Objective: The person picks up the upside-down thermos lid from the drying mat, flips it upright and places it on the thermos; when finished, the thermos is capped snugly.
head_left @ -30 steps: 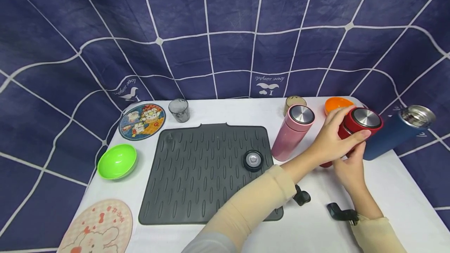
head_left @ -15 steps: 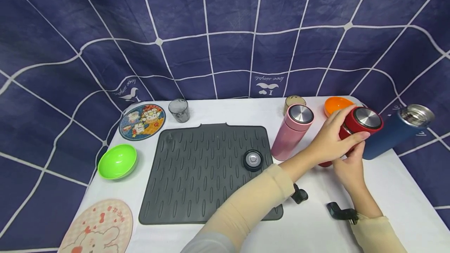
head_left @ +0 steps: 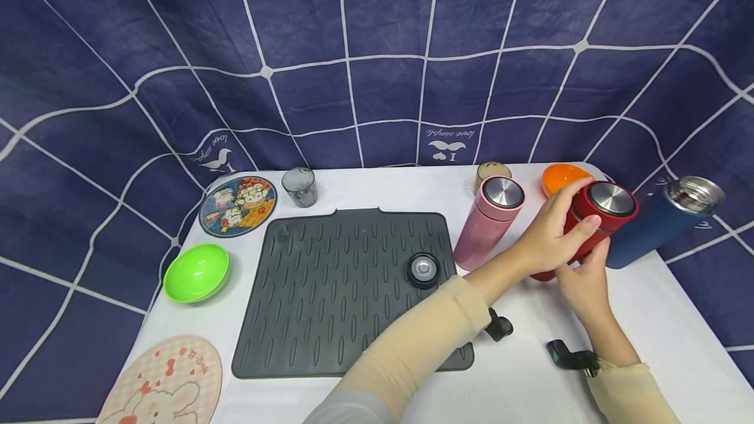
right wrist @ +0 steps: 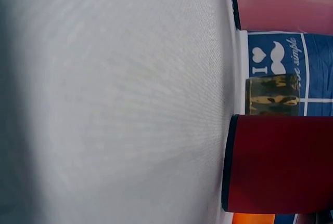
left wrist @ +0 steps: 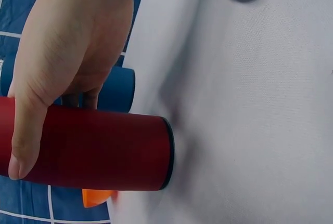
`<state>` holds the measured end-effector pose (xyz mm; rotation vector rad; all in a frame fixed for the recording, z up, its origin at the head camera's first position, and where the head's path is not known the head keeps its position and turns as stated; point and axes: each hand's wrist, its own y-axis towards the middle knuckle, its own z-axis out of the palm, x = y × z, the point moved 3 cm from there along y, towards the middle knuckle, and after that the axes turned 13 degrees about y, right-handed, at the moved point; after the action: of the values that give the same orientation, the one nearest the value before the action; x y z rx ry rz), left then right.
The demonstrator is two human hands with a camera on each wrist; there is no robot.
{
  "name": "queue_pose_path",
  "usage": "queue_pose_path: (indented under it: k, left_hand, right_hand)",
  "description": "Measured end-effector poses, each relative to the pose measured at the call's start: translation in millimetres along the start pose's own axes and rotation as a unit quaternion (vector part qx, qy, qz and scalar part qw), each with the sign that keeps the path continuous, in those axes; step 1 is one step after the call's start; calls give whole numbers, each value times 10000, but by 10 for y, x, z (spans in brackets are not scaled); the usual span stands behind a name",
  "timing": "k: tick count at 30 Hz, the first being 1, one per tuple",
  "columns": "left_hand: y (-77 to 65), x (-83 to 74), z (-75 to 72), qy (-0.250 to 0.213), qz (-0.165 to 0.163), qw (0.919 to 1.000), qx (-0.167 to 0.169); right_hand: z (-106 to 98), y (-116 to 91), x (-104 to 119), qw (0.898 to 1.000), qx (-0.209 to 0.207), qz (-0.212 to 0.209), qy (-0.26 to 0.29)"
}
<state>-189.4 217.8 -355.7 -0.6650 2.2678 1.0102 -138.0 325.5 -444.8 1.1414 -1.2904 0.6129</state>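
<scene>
Left hand (head_left: pixel 549 239) gripped upper part of red bottle (left wrist: pixel 109 148), thumb across near side just below lid (head_left: pixel 612 198); right hand (head_left: pixel 588 283) held same bottle lower down, thumb wrapped over body. We saw bottle between pink bottle (head_left: pixel 484 234) and blue bottle (head_left: pixel 656 228), orange bowl (head_left: pixel 563 177) behind. Blue bottle's steel mouth lay uncovered. Black stopper (head_left: pixel 423 269) rested on mat (head_left: pixel 336 293), near pink bottle. We could not tell whether red bottle's base touched table (head_left: pixel 524 388).
</scene>
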Motion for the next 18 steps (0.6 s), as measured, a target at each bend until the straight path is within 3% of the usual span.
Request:
queue_pose_path:
  k: [3, 8, 15, 18]
  left_hand:
    - [31, 73, 100, -76, -256, 9996, -65]
    - [28, 69, 109, -57, -790, 9965, -261]
    - [12, 86, 99, -769, -210, 9967, -118]
    - [21, 68, 116, -852, -353, 9955, -238]
  right_hand:
    - [-6, -7, -2, 9996, -57, 155, -234]
    - [19, -20, 73, 9993, -41, 330, -165]
    - [48, -30, 183, 9997, -39, 247, -80]
    - [17, -10, 85, 9995, -59, 272, -154]
